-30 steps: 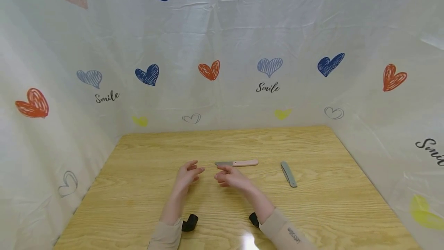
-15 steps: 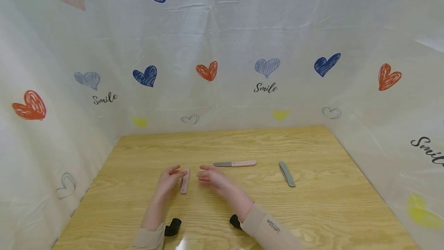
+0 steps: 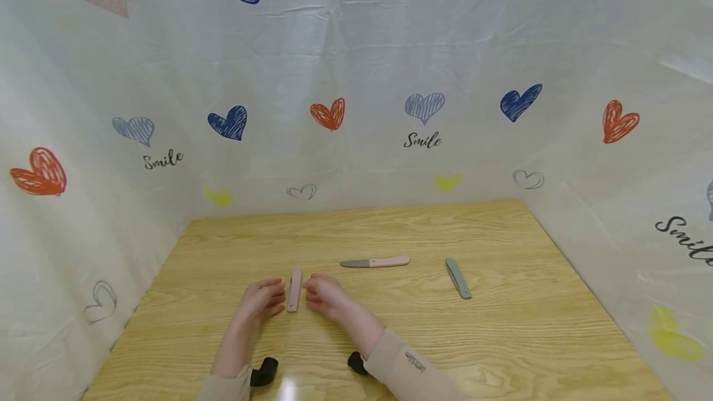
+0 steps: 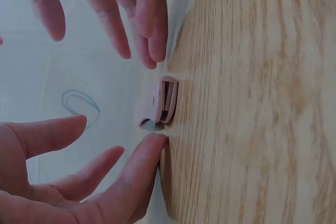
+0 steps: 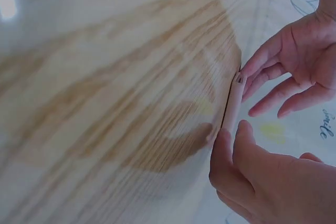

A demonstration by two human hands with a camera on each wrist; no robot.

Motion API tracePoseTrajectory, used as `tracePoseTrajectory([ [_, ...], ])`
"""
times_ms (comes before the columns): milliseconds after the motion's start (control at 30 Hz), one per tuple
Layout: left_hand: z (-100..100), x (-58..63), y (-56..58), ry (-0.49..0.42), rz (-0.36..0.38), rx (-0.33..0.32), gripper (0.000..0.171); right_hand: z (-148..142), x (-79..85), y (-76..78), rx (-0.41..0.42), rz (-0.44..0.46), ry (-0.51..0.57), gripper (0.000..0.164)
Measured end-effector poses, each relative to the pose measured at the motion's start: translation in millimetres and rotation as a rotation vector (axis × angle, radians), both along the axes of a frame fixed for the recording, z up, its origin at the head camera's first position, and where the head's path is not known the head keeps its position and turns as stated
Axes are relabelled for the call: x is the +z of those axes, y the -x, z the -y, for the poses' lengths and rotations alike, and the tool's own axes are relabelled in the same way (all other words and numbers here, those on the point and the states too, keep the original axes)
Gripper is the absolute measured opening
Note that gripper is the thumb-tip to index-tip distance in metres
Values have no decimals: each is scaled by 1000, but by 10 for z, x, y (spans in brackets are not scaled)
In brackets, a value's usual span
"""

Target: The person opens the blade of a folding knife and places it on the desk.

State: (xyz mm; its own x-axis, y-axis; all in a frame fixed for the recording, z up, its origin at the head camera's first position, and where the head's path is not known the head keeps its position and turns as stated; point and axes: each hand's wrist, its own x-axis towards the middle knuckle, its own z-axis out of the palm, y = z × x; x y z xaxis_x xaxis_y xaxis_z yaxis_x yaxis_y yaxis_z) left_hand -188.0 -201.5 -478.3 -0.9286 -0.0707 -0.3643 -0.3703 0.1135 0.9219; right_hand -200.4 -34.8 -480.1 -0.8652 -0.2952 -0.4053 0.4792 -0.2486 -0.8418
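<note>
A folded pink pocket knife lies on the wooden table between my two hands, its length pointing away from me. To its left is my left hand, fingers relaxed and slightly bent, holding nothing. On the right side is my right hand, with loose fingertips close to the far part of the knife. In the left wrist view the pink knife shows its slotted end, with fingertips of both hands near it. Whether any fingertip touches the knife in the right wrist view, I cannot tell.
Farther back on the table lies an unfolded knife with a pink handle and grey blade. A folded grey-green pocket knife lies to the right. A white curtain printed with hearts surrounds the table's back and sides.
Both hands have moved left and a little toward me. The folded pink knife, hidden at first, has come into view between them. The other two knives stay put.
</note>
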Motion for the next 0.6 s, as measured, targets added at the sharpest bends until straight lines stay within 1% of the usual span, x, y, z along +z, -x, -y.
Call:
tracePoseTrajectory([
  [67,11,-13,-3,-12,-8,-15,50,23,-7,21,-10,11,-7,63],
  [200,16,-50,-13,-46,-24,-33,49,49,-31,53,14,14,-20,64],
  [300,5,-75,-14,-69,-35,-22,51,52,-52,68,47,3,-21,66],
  [500,-30,-92,-11,-87,-42,-28,52,29,-75,85,60,4,-15,69],
  [600,-43,-89,-8,-85,-39,-17,52,18,-65,86,67,1,-21,69],
])
